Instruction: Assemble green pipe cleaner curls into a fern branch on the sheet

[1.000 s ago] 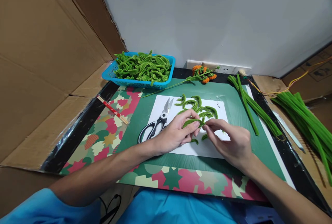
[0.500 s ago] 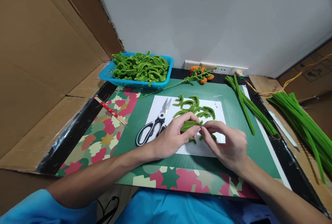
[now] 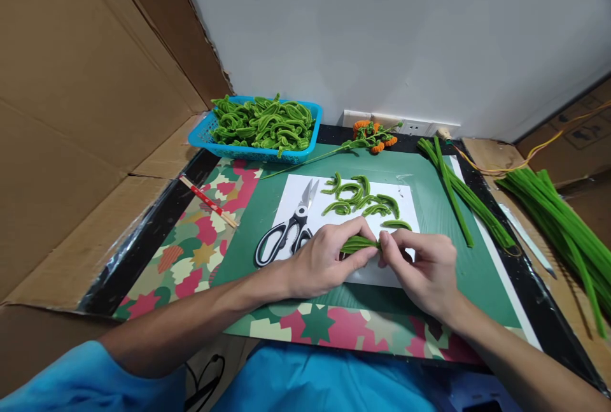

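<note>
Both hands are at close work on one small green fuzzy piece (image 3: 358,244), held above the near part of a sheet of white paper (image 3: 405,205). The left hand (image 3: 324,259) has its thumb and forefinger clamped on the body of the piece, which points toward the right hand (image 3: 427,272). That hand's thumb and forefinger are closed together at the narrow end — this looks like pinching or twisting the tip, though the fingertips hide the exact join.

As I judge it, the move calls for a steady left hold that doesn't crush the fuzz, and a small, firm turn from the right fingertips — too loose a pinch could let the strands spread.

Curved green pieces (image 3: 350,192) lie on the paper beyond the hands, with a single green strip (image 3: 396,224) nearer the right hand. The scissors (image 3: 301,212) rest beside the left hand, blades slightly apart and pointing away from the person. Farther back, a blue basket (image 3: 286,156) holds a heap of green pieces (image 3: 267,122); a stem with orange flowers (image 3: 377,146) lies to its right. Long green stems (image 3: 453,192) lie across the right side of the green mat (image 3: 252,221).
</note>
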Demonstrator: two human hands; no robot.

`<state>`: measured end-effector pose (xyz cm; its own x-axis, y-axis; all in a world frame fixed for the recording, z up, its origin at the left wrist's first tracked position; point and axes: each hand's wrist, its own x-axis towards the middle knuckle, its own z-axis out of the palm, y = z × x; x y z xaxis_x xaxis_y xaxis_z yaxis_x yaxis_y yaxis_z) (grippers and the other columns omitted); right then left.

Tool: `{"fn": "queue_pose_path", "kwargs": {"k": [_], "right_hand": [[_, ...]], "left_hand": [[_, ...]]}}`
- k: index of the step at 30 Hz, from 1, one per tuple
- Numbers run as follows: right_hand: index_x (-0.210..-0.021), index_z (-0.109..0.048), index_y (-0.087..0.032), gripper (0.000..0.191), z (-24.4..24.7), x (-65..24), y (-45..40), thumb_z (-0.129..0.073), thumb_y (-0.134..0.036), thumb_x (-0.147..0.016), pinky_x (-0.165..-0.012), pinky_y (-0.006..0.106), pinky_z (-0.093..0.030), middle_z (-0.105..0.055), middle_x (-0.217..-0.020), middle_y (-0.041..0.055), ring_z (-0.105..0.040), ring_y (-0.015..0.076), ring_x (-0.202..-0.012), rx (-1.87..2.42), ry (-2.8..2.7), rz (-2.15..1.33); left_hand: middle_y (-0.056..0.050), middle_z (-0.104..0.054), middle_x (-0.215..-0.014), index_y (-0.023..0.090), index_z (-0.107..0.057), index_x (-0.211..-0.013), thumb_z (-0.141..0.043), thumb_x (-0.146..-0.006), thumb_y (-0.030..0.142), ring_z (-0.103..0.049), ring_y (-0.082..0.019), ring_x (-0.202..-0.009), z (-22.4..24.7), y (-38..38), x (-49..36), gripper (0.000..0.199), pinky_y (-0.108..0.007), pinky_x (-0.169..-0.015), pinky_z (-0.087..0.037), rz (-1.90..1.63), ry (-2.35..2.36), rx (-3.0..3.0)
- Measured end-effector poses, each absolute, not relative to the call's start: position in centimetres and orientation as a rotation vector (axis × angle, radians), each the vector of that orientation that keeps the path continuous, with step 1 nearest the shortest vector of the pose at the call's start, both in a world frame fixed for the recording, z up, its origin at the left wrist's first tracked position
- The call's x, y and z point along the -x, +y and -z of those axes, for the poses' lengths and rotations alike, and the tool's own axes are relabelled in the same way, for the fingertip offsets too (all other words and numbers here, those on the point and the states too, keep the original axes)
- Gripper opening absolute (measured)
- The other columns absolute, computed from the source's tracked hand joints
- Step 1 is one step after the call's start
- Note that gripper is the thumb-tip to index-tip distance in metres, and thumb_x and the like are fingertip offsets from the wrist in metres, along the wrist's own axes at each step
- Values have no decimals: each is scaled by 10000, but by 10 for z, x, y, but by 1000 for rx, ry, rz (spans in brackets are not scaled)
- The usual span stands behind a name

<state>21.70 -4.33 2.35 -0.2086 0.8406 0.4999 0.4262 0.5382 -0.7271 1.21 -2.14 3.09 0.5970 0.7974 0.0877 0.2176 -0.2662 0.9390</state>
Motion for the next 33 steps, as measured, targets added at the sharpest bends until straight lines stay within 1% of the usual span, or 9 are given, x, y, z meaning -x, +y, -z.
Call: {"fn": "queue_pose_path", "kwargs": {"k": [2,5,8,11,13,18,23,28,33], "right_hand": [[-605,-637,-186,423,-25,-217,-42,-623,-196,-1028,-414,224,-298,-557,-496,-56,-400,61,-398,1050,-1798,-645],[-634,-650,-188,407,-26,-219,-40,-606,-199,-1038,-444,214,-347,-588,-530,-46,-449,69,-426,1032,-1815,-678],[-778,-693,-191,277,-25,-222,-39,-595,-177,-1036,-477,227,-388,-657,-610,-22,-493,86,-459,977,-1923,-502],[-879,-698,-197,167,-22,-223,-38,-614,-156,-1017,-477,239,-402,-641,-593,-30,-496,94,-446,921,-2013,-247],[-890,-695,-206,147,-20,-222,-38,-628,-150,-1009,-471,240,-415,-634,-573,-40,-500,94,-430,927,-2007,-147],[-874,-707,-224,149,-16,-221,-38,-662,-147,-993,-479,249,-450,-653,-555,-48,-543,101,-421,953,-1977,3],[-901,-709,-220,119,-16,-222,-37,-688,-128,-974,-477,247,-460,-683,-584,-46,-577,105,-433,938,-1953,10],[-922,-695,-196,108,-19,-223,-35,-671,-111,-983,-489,251,-455,-714,-638,-18,-600,110,-462,910,-1993,-84],[-896,-685,-165,129,-19,-222,-36,-647,-79,-984,-501,264,-422,-641,-595,-18,-543,110,-461,862,-2058,-140]], "left_hand": [[-21,-689,-921,200,-644,-1037,-621,-1042,376,-630,-163,-792,-31,-21,-12,178,-273,-757,-487,-685,811,-1785],[-12,-663,-885,197,-630,-1032,-606,-1051,408,-624,-154,-793,-33,-20,-12,213,-253,-722,-483,-658,814,-1670],[14,-614,-790,200,-592,-1016,-584,-1055,443,-574,-129,-684,-35,-19,-13,246,-229,-627,-453,-647,829,-1519],[47,-560,-702,205,-552,-1012,-591,-1044,470,-467,-91,-540,-35,-18,-15,270,-207,-525,-386,-662,846,-1424],[56,-546,-688,206,-546,-1020,-600,-1038,472,-423,-73,-498,-35,-19,-16,272,-196,-482,-345,-666,860,-1394],[58,-567,-711,212,-536,-983,-628,-1016,510,-413,-54,-464,-34,-17,-16,314,-176,-432,-309,-590,828,-1292],[58,-593,-715,214,-508,-974,-628,-1024,496,-418,-42,-434,-33,-12,-14,311,-148,-398,-290,-510,730,-1167],[65,-582,-715,214,-499,-967,-651,-1028,460,-411,-27,-442,-33,-13,-14,295,-128,-404,-281,-568,719,-1152],[77,-542,-703,219,-503,-992,-668,-1020,467,-404,-31,-455,-33,-15,-15,299,-130,-400,-271,-616,718,-1147]]}}
